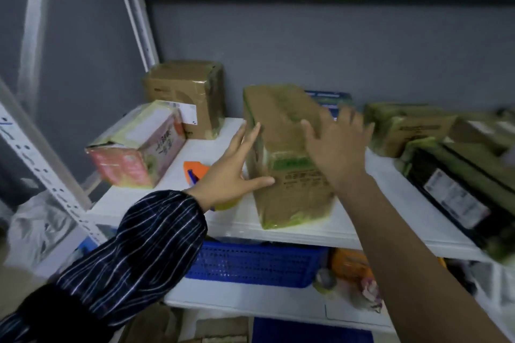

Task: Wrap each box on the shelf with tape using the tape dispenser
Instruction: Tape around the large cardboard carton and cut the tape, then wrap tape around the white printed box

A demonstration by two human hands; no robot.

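The taped cardboard box [298, 195] stands mid-way along the shelf [390, 203], long axis running near to far, between both hands. The left hand [234, 175], fingers spread, touches its left face. The right hand [337, 145], also spread, is over its top right edge; contact is unclear. The tape dispenser [195, 170] lies just left.

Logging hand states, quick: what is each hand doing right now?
Left hand: open, straight fingers against the left side of the box.
Right hand: open, fingers spread over the box top; contact unclear.
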